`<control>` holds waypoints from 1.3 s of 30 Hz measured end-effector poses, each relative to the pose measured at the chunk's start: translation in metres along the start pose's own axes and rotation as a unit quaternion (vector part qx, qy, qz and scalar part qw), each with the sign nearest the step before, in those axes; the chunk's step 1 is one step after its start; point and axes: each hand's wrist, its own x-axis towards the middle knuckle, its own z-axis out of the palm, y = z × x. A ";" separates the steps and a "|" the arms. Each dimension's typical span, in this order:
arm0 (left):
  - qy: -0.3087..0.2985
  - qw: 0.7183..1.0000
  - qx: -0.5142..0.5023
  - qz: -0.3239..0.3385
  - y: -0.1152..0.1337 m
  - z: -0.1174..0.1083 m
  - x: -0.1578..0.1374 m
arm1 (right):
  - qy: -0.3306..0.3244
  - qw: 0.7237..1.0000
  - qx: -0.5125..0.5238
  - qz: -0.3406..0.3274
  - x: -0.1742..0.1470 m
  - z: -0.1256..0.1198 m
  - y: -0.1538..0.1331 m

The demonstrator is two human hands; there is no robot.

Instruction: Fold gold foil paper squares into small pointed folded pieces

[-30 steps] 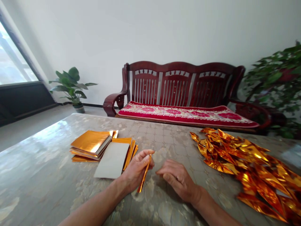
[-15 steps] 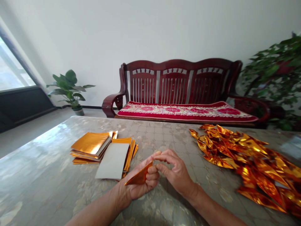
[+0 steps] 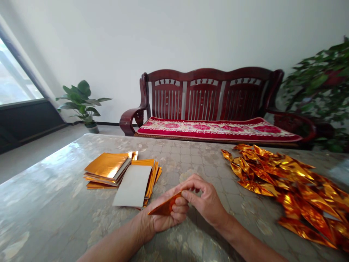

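Observation:
A folded piece of gold foil paper (image 3: 163, 208), pointed at its near end, lies in the palm of my left hand (image 3: 170, 216), whose fingers curl over it. The thumb and fingertips of my right hand (image 3: 205, 198) pinch the paper's far tip. Its far end is partly hidden by my fingers. To the left of my hands sit stacked foil sheets (image 3: 106, 164), gold side up. Beside them a second stack shows a pale grey sheet (image 3: 133, 186) on top. At the right is a heap of folded gold foil pieces (image 3: 261, 169).
Everything rests on a table with a shiny patterned cover (image 3: 60, 211). Beyond it stands a dark red wooden bench (image 3: 201, 98) with a red floral seat mat (image 3: 218, 128). A potted plant (image 3: 84, 103) is at the left, and leafy greenery (image 3: 324, 80) at the right.
My right thumb and fingers have closed onto the paper's tip. Both hands sit slightly further right in view, as does the whole scene. The left hand still holds the folded paper.

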 end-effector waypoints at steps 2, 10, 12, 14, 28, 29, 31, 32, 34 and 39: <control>0.006 1.000 0.005 -0.005 0.000 -0.001 0.000 | -0.008 1.000 0.005 0.002 0.000 -0.001 0.000; 0.008 0.999 0.028 0.012 0.000 -0.006 0.004 | 0.003 1.000 0.007 0.029 0.001 0.001 -0.002; 0.007 0.998 0.065 0.024 0.001 -0.008 0.004 | 0.003 0.999 0.009 0.037 0.001 0.000 -0.002; 0.016 0.990 0.125 0.061 0.004 -0.007 0.004 | 0.004 0.999 0.005 0.043 0.001 -0.003 0.002; 0.263 0.651 0.650 0.291 0.010 -0.006 0.017 | 0.027 0.993 -0.043 0.104 0.005 -0.016 0.029; 0.267 0.678 0.619 0.293 0.008 -0.006 0.019 | 0.028 0.992 -0.008 0.122 0.004 -0.014 0.030; 0.273 0.722 0.560 0.301 0.004 -0.007 0.019 | 0.034 0.986 0.059 0.152 0.002 -0.011 0.031; 0.277 0.733 0.539 0.310 0.003 -0.006 0.019 | 0.039 0.983 0.085 0.161 0.002 -0.010 0.031; 0.285 0.738 0.517 0.326 0.000 -0.004 0.018 | 0.046 0.977 0.117 0.170 0.000 -0.007 0.031; 0.295 0.715 0.528 0.351 -0.003 -0.001 0.017 | 0.059 0.975 0.126 0.171 0.000 0.001 0.026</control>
